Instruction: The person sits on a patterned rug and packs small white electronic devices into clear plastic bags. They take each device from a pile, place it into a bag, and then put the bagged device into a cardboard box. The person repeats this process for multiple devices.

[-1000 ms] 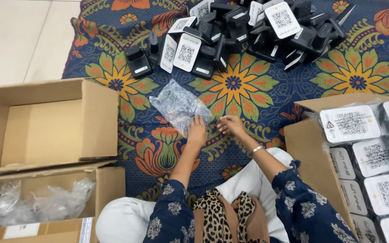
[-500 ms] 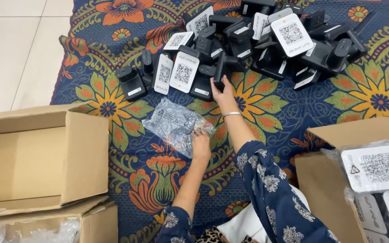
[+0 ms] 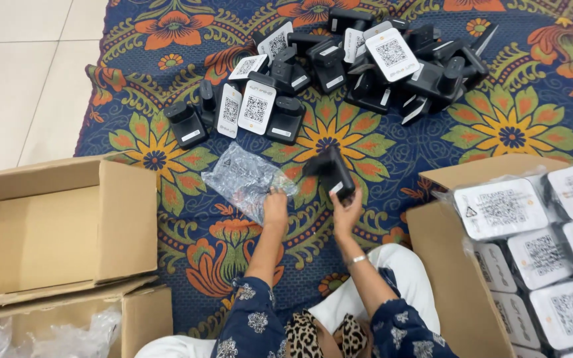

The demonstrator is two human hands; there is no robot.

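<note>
My left hand pinches the edge of a clear plastic bag lying on the patterned rug. Just to its right, my right hand grips a black device with a white label on its end, held a little above the rug next to the bag's opening. A pile of several similar black devices with white square coded cards lies on the rug farther away.
An open empty cardboard box stands at left, with another box holding clear bags below it. At right, a cardboard box holds several bagged white-faced devices. Tiled floor borders the blue floral rug.
My right hand reached to the pile, took one black device and brought it back beside the bag. The left hand stayed on the bag.
</note>
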